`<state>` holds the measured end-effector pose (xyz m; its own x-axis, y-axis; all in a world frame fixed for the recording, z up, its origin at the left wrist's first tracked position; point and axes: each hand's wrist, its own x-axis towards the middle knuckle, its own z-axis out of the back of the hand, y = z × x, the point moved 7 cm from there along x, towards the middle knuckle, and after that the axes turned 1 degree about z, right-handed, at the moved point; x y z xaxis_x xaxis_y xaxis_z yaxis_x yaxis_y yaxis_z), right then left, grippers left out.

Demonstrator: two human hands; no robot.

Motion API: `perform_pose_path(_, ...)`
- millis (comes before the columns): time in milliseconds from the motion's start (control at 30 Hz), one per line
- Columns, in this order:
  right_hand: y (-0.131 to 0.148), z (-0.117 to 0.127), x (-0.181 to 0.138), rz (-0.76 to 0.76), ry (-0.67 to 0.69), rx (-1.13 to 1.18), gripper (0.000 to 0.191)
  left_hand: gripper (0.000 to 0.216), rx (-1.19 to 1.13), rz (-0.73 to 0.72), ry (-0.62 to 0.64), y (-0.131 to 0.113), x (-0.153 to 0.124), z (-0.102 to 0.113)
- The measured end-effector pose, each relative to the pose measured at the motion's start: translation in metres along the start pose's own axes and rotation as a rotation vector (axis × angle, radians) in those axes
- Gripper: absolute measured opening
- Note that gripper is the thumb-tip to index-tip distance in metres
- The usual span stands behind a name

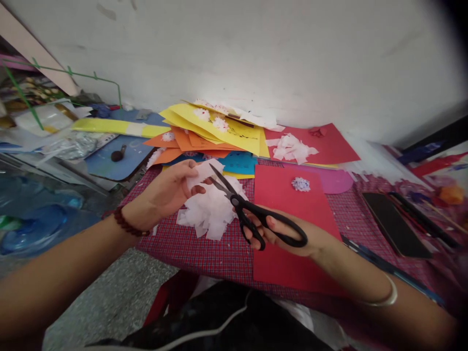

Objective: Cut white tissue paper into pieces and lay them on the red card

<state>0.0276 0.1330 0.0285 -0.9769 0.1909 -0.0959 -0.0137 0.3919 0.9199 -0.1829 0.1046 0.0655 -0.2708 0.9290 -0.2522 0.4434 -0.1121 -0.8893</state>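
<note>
My left hand (164, 192) pinches a small piece of white tissue paper (203, 171) and holds it up over the table. My right hand (288, 234) has its fingers through the black handles of a pair of scissors (252, 212). The scissor blades are open and their tips touch the held paper. Below the blades lies a heap of white paper scraps (212, 209) on the red checked cloth (204, 248). A red paper sheet (288, 219) lies under my right hand, with a small white-and-blue paper flower (301, 184) on it.
Yellow and orange sheets (215, 129) are stacked at the back by the wall. Another red sheet (329, 144) carries white scraps (290, 148). A dark phone (395, 224) and pens (424, 219) lie at the right. Clutter and a blue board (117, 158) fill the left side.
</note>
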Motion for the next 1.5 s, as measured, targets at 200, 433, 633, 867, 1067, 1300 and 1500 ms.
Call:
perform_pose_path(200,-0.002,-0.012,0.002,-0.027,0.162,0.355,0.063,0.012,-0.166,-0.002,0.208,-0.003,0.005,-0.011)
perform_pose_path(433,-0.002,-0.009,-0.001,-0.033,0.152,0.414,0.063,0.013,-0.12,-0.006,0.182,-0.002,0.002,-0.02)
perform_pose_path(633,-0.005,-0.004,-0.005,-0.057,0.105,0.355,0.063,0.013,-0.047,-0.057,0.029,-0.006,0.007,-0.007)
perform_pose_path(867,-0.009,0.01,-0.021,-0.013,-0.013,0.099,0.055,0.019,0.129,0.001,-0.159,0.001,0.014,0.021)
perform_pose_path(1067,-0.001,0.002,-0.019,-0.014,-0.055,-0.226,0.049,0.023,0.222,0.014,-0.098,0.008,0.004,0.019)
perform_pose_path(1300,0.015,-0.007,-0.005,0.001,-0.074,-0.36,0.051,0.016,0.36,0.065,-0.049,0.012,-0.005,0.01)
perform_pose_path(1500,0.013,-0.008,-0.003,-0.007,-0.069,-0.386,0.046,0.013,0.358,0.077,-0.038,0.013,-0.004,0.009)
